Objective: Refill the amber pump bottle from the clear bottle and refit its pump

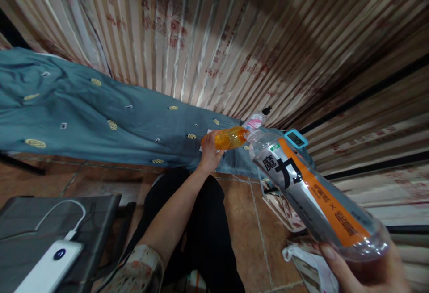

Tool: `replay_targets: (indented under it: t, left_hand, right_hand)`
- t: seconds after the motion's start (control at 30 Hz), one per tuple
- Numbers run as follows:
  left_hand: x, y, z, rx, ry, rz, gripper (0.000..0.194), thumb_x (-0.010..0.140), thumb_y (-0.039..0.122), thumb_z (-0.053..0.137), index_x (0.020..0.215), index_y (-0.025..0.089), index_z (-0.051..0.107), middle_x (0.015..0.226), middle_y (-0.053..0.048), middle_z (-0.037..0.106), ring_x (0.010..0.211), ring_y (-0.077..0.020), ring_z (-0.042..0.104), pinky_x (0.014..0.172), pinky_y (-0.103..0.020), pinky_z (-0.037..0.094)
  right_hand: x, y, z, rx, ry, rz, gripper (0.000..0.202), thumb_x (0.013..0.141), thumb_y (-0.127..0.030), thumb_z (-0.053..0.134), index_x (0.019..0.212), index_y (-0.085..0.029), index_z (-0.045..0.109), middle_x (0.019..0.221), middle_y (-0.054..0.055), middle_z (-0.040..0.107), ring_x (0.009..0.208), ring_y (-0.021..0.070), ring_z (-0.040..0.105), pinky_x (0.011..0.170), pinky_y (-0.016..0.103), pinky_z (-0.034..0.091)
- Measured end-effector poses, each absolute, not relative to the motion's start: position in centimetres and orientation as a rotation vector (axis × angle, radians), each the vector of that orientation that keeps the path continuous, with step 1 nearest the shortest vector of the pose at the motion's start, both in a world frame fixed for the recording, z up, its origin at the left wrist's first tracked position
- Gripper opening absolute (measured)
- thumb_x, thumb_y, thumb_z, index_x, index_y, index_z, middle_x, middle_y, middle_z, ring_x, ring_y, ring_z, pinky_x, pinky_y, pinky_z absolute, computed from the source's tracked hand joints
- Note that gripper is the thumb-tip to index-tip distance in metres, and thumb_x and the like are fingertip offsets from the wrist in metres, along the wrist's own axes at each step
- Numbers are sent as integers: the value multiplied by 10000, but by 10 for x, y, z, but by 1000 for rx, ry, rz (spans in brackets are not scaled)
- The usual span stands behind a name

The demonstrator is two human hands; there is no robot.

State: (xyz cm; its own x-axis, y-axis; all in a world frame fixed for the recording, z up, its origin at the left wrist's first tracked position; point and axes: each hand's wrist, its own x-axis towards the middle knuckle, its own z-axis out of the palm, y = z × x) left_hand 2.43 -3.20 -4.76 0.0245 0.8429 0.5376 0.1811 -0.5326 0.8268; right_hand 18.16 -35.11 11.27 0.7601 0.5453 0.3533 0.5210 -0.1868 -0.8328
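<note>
My left hand [209,153] is wrapped round the base end of a small clear bottle of orange liquid [232,137]. In my right hand [367,271] is a large clear plastic bottle [311,194] with a silver and orange label. It slants, its base toward me at the lower right and its neck toward the small bottle. The two bottle mouths come together near the cloth-covered table; whether they touch, or liquid passes between them, I cannot tell. The large bottle looks nearly see-through, with no coloured liquid visible in it.
Behind the mouths stands a clear pump bottle [255,121] with a black top. A blue-framed digital display [296,138] sits beside it. The narrow table wears a teal cloth [140,127] against a pleated curtain [201,38]. A white power bank [50,266] with a cable lies on a dark stool [100,221].
</note>
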Motion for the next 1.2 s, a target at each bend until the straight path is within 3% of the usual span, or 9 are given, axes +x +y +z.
replay_targets:
  t: [0.17,0.3,0.47,0.77,1.0,1.2]
  left_hand:
    - [24,-31,-47,1774,1046,1547,661,792,162,761,1400,242,512,1421,-131,665,1355,-343,626,1200,-565,477]
    - [23,-31,-47,1763,1048,1536,647,796,183,779,1388,250,529,1416,-125,663,1349,-344,625,1198,-567,478]
    - [24,-31,-48,1771,1037,1549,651,811,198,793,1405,243,531,1418,-129,658,1350,-344,623,1195,-558,477]
    - [25,-30,-52,1797,1037,1566,672,801,167,759,1417,223,495,1429,-146,662,1356,-341,628,1197,-549,476]
    - [27,-30,-51,1792,1061,1580,691,781,128,736,1412,241,479,1432,-141,667,1357,-341,633,1202,-565,474]
    - [26,-31,-49,1803,1070,1554,685,783,131,738,1409,241,484,1429,-136,666,1350,-336,634,1192,-554,479]
  right_hand:
    - [186,-353,110,-1843,-812,65,1238,575,-604,990,1622,-182,480,1462,185,623,1325,435,607,1191,695,401]
    - [187,-355,109,-1871,-845,101,1236,623,-596,975,1646,-178,422,1521,192,581,1341,429,609,1160,652,465]
    - [193,-358,104,-1897,-933,35,1152,664,-621,952,1596,-159,457,1449,191,623,1252,396,668,1096,590,545]
    - [203,-364,99,-1908,-964,47,1133,705,-625,931,1611,-150,443,1450,202,622,1290,412,651,1112,607,532]
    - [192,-361,104,-1865,-841,122,1211,631,-592,979,1628,-146,457,1504,215,596,1342,445,616,1151,638,492]
    - [185,-357,110,-1895,-874,79,1199,643,-621,963,1608,-102,477,1453,229,626,1270,416,660,1059,561,577]
